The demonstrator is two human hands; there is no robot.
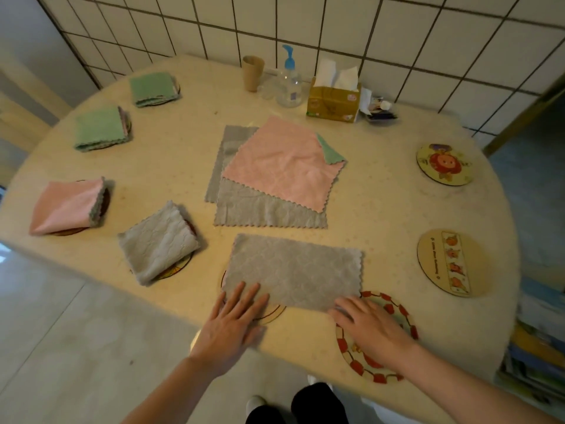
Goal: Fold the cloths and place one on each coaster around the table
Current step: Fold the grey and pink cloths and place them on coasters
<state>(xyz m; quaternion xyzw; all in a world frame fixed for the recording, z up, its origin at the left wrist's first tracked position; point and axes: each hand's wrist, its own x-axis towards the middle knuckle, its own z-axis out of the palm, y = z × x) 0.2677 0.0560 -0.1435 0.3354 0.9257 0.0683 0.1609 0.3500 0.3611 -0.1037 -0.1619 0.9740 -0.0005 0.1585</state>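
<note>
On the round beige table (382, 209), far left, four folded soft cloths sit on coasters; near the front, the left hand (232, 322) lies flat on the half-folded grey rectangle cloth (293, 270), its grip wide and holding nothing; the right hand (371, 327) presses flat on its other corner, over the red-edged round coaster (400, 313).

Head camera looks steeply down onto table (382, 215).

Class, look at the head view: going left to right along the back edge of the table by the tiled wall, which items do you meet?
Brown paper cup → clear pump bottle with a blue top → yellow tissue box → small pile of oddments, too blurred to name.
</note>
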